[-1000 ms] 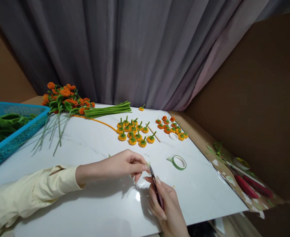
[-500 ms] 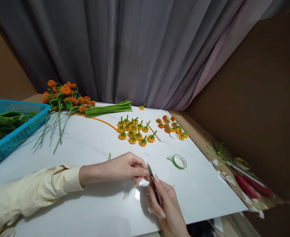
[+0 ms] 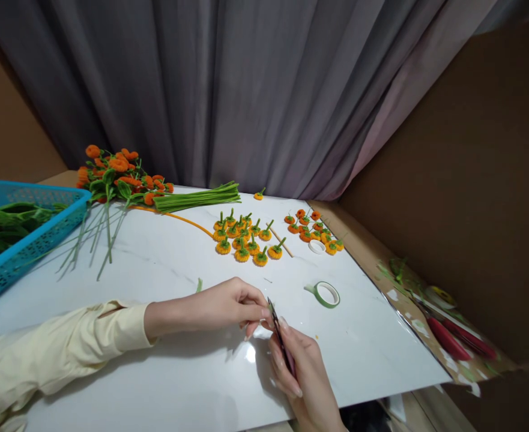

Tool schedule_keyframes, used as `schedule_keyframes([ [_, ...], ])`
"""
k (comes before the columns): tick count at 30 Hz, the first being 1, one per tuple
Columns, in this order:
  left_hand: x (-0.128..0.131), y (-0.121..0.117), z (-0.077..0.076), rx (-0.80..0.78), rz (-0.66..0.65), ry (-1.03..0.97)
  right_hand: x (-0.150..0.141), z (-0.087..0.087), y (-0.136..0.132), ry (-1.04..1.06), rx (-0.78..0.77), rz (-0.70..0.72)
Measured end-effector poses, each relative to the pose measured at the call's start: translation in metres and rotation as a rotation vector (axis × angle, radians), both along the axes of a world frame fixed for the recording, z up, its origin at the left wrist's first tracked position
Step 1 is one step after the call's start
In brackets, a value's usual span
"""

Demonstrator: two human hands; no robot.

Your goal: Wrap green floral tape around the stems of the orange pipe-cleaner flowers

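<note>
Nudged slightly left over the past second, the tip of a slim dark tool (image 3: 284,341) now stands at the fingertips of a person's left hand (image 3: 241,305), left of the green tape roll (image 3: 322,302) on a white worktop (image 3: 363,354). Nearer than the roll, the right hand (image 3: 308,369) has its fingers wrapped around the tool in a firm grip. Thumb and fingers of the left hand are drawn narrow, but whether that grip pinches anything cannot be told. Beyond the roll and to its left sit yellow flower heads (image 3: 241,255), green stubs upward; smaller orange blooms (image 3: 305,237) cluster behind it. Farther left of the roll lie a stem bundle (image 3: 196,199), an orange bouquet (image 3: 119,165) and a blue basket (image 3: 30,252) of greenery. Red-handled cutters (image 3: 448,339) rest to the roll's right.
</note>
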State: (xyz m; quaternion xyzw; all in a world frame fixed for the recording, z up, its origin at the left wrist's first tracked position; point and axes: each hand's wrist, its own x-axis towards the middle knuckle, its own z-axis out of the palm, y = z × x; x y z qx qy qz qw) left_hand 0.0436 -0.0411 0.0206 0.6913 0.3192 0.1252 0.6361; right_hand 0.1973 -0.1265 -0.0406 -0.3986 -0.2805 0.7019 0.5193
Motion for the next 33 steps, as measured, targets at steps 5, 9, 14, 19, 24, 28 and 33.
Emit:
schedule_keyframes([
  [5, -0.0005, -0.0003, -0.0001, 0.007, -0.002, 0.003, -0.0008, 0.0018, -0.0004, -0.024, -0.002, -0.016],
  [9, -0.0007, -0.0001, -0.0002, -0.003, -0.002, 0.001, -0.0005, 0.0004, 0.0004, -0.022, -0.014, -0.017],
  [14, -0.0012, 0.0000, -0.0015, -0.007, -0.011, -0.004, 0.0001, -0.0012, 0.0006, -0.019, -0.020, -0.025],
  [19, -0.0009, 0.0003, -0.0012, -0.009, -0.012, -0.012, 0.0002, 0.0002, 0.0002, -0.026, -0.026, -0.026],
  [24, -0.0006, -0.0008, 0.0006, -0.020, -0.001, -0.012, -0.0008, 0.0018, 0.0003, 0.000, -0.025, -0.018],
  [28, -0.0011, -0.0017, 0.0007, -0.025, 0.006, -0.010, -0.0008, 0.0007, 0.0002, 0.022, -0.032, -0.004],
  [33, -0.0012, -0.0014, -0.0013, -0.020, 0.007, -0.020, -0.0013, 0.0004, 0.0005, 0.028, -0.024, -0.003],
])
